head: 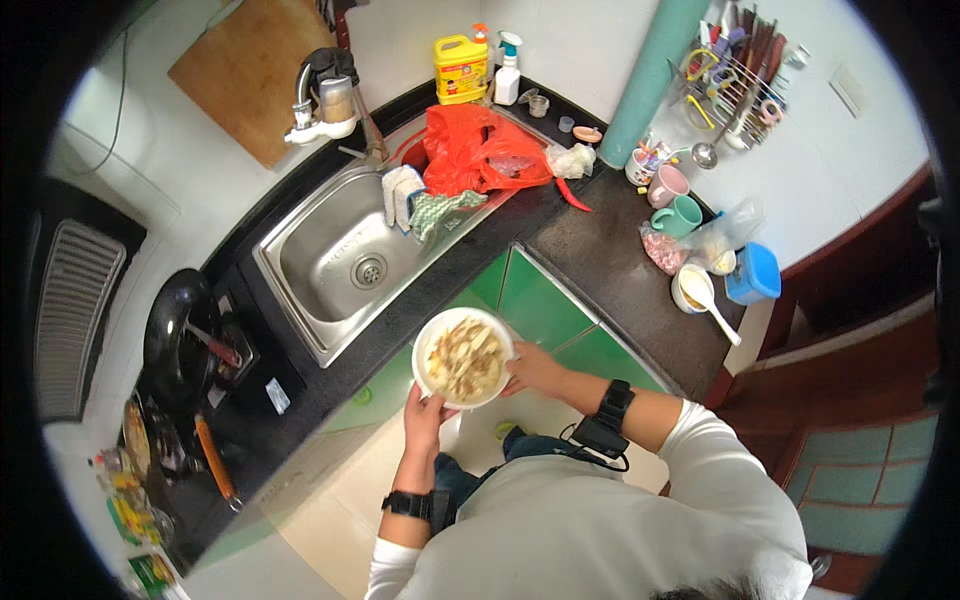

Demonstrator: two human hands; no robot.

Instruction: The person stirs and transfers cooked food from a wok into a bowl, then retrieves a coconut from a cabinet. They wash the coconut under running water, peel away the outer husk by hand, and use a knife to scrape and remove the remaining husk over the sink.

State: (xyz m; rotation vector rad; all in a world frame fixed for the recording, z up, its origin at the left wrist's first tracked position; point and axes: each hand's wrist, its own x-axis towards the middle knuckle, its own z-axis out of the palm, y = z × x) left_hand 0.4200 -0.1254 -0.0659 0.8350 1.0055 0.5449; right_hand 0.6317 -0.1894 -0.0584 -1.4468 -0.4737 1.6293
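Note:
Between my two hands is a white bowl (pixel 421 379) of cooked food (pixel 466 358), pale and brown pieces heaped together. My left hand (pixel 425 420) grips its near left rim, thumb on top. On the opposite side, my right hand (pixel 534 369) holds the right edge. The bowl is in the air over the floor, just in front of the counter edge and the green cabinet doors (pixel 544 296). Fingers beneath the bowl are mostly hidden. Black bands with devices are strapped on both forearms.
Beyond the bowl is a stainless steel sink (pixel 330 251) with gloves (pixel 403 196) and a red plastic bag (pixel 472 154) beside it. A black wok (pixel 176 337) with an orange handle (pixel 216 461) stands left. On the right counter are mugs (pixel 677 216), a small bowl with a white spoon (pixel 705 292) and a blue-lidded container (pixel 754 274).

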